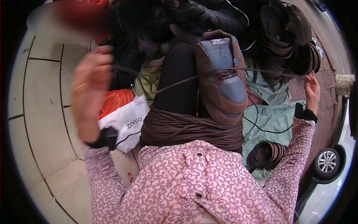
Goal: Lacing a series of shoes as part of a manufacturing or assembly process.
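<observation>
A brown shoe with a grey-blue tongue (223, 71) lies on my lap, its toe pointing toward me. Its brown shoelace (268, 71) passes through the lower eyelets, and both ends stretch out sideways. On the right, my right hand (312, 91) pinches one end at arm's length. My left hand (92, 86) is raised on the left and blurred by motion; the other stretch of lace runs up to its curled fingers. The upper eyelets look unlaced. Across my thighs lies a thick bundle of brown laces (190, 130), just below the shoe's toe.
More shoes (285, 41) are piled at the far right, and one dark shoe (265, 155) lies on a pale green sheet (274, 115). A white bag (128, 125) and an orange-red plastic bag (117, 100) stand left of my legs. A parked car (332, 179) is at the right edge.
</observation>
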The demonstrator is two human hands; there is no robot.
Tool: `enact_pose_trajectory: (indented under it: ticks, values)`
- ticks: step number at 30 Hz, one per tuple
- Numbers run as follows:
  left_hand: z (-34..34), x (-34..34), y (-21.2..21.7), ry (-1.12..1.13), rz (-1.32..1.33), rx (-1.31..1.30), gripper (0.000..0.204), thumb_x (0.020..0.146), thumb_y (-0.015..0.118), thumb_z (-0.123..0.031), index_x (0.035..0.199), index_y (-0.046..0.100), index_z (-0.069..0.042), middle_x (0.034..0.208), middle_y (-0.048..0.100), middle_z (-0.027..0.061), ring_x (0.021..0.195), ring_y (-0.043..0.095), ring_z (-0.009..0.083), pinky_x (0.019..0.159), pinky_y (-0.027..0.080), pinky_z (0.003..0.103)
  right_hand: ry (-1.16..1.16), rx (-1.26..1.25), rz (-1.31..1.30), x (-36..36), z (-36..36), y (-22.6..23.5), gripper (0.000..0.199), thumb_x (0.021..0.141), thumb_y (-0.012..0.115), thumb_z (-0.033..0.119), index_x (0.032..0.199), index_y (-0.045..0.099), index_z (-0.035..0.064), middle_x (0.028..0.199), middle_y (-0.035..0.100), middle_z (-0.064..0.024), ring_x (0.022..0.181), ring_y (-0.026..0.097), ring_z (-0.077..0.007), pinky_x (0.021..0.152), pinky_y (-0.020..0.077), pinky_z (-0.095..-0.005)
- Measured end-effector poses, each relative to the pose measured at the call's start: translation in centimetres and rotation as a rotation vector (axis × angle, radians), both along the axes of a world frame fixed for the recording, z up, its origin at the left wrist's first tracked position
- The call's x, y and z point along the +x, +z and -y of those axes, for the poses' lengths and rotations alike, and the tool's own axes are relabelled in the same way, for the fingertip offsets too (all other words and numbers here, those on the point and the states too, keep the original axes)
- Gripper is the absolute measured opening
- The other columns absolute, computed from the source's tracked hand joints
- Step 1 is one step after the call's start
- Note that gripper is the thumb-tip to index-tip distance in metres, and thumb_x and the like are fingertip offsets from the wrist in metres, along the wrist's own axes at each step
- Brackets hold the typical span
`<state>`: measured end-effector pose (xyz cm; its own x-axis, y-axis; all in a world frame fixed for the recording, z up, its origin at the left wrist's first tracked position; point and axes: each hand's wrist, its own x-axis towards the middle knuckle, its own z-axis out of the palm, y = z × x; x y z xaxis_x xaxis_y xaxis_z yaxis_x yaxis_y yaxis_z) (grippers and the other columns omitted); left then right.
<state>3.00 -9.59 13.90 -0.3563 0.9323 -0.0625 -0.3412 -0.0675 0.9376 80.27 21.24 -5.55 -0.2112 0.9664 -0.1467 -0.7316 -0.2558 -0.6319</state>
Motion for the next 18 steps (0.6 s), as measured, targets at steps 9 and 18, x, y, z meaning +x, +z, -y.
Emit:
enact_pose_trajectory:
  ticks: [9, 18]
  values:
    - [-9.1, 14.4, -11.5, -0.314, -0.723, -0.17, 0.024, 0.098, 0.073, -0.02, 0.095, 0.081, 0.002, 0.073, 0.073, 0.0064, 0.066, 0.065, 0.0098, 0.064, 0.052, 0.027, -0.383, -0.251, 0.402, 12.3, 7.4, -5.7, 0.025, 0.11, 0.058, 0.01, 0.129, 0.058, -0.0048, 0.102, 0.061, -0.0071, 0.08, 0.054, -0.0141, 0.071, 0.0488, -0.0254]
    - [-9.4, 15.2, -12.0, -0.283, -0.751, -0.127, 0.027, 0.096, 0.075, -0.022, 0.089, 0.079, 0.003, 0.07, 0.072, 0.0076, 0.064, 0.062, 0.0089, 0.06, 0.047, 0.029, -0.308, -0.171, 0.796, -8.6, 11.3, -4.6, 0.021, 0.104, 0.071, 0.015, 0.12, 0.07, 0.0013, 0.092, 0.07, -0.0014, 0.067, 0.057, -0.0066, 0.054, 0.0396, -0.0191]
